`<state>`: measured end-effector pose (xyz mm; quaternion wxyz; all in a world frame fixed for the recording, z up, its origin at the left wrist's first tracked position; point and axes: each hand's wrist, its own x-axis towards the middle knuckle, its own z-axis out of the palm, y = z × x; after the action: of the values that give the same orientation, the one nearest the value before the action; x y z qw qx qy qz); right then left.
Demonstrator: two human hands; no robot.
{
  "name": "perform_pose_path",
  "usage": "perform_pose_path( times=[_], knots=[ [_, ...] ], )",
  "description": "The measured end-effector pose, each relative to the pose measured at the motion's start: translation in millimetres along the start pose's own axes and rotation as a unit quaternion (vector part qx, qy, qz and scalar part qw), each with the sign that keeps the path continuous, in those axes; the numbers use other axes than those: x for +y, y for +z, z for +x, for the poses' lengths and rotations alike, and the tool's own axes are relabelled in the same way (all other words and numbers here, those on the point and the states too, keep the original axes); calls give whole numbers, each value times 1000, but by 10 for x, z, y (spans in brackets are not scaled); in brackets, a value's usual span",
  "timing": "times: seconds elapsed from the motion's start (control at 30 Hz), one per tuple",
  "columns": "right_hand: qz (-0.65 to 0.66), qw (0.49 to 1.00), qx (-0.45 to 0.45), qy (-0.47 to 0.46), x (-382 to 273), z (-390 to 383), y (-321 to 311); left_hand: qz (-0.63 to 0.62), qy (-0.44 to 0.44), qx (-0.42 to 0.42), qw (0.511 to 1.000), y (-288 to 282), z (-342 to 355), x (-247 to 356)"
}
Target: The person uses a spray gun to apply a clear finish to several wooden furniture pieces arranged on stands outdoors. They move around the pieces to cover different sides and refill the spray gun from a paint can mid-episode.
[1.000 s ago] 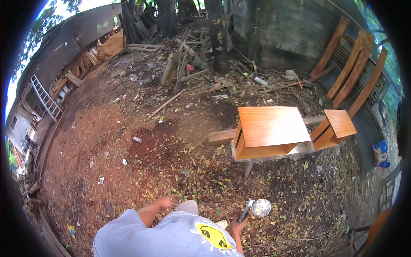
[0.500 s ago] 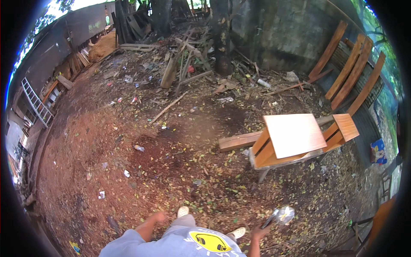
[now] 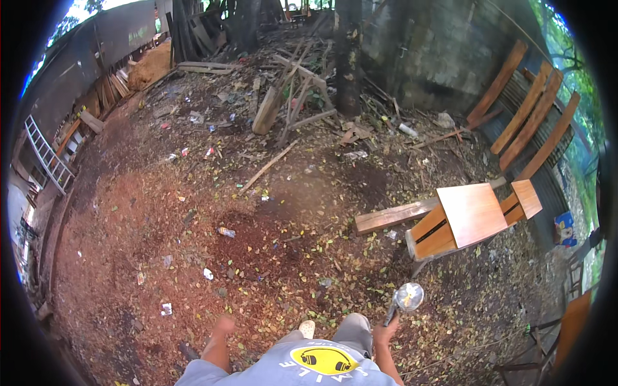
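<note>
A spray gun [image 3: 390,312] with a round, silvery cup [image 3: 409,296] on top is gripped in my right hand [image 3: 386,331], out in front of me to the right. My left hand [image 3: 223,325] hangs over the leafy ground on the other side. It looks rounded and its fingers cannot be made out; nothing shows in it. Nearest the spray gun stands a wooden piece with a glossy orange-brown panel [image 3: 472,215] on top and slatted sides, raised on a low support. Behind it sits a smaller wooden piece [image 3: 527,198] of the same colour.
A thick beam [image 3: 396,216] lies beside the raised wooden piece. Several reddish boards [image 3: 531,119] lean at the right wall. Scrap timber [image 3: 267,110] is heaped around the tree trunks. A ladder [image 3: 48,154] leans at the left. Fallen leaves and litter cover the ground.
My right hand has raised the spray gun and brought it further ahead. The view has turned left, so the wooden pieces sit further right. My feet have shifted in a step.
</note>
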<state>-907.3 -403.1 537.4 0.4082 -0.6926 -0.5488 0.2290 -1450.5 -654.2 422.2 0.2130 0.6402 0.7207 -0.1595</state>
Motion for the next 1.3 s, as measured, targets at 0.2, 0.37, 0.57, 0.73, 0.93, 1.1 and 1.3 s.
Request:
perform_pose_path(
  times=[0.2, 0.37, 0.57, 0.73, 0.93, 1.1, 1.3],
  knots=[
    [68, 996, -56, 13, -337, -56, 463, -13, 165, -143, 976, 194, 227, 256],
    [24, 999, -13, 36, -233, 37, 523, -96, 172, -200, 960, 45, 491, 687],
    [43, 998, 19, 49, -209, 331, 788, -81, 138, -204, 966, -149, 872, 335],
    [20, 999, 6, 40, -282, 716, 968, 61, 145, -175, 972, -765, 1505, 109],
    [28, 998, 3, 55, -246, 1139, 1227, -353, -133, -100, 921, -2276, 2327, 667],
    [73, 992, 16, 102, -409, 1272, 1548, -286, -28, -56, 956, -2384, 2750, 744],
    [-24, 990, 83, 112, -477, 1319, 1779, -263, 43, -76, 961, -2353, 3096, 541]
  ],
)
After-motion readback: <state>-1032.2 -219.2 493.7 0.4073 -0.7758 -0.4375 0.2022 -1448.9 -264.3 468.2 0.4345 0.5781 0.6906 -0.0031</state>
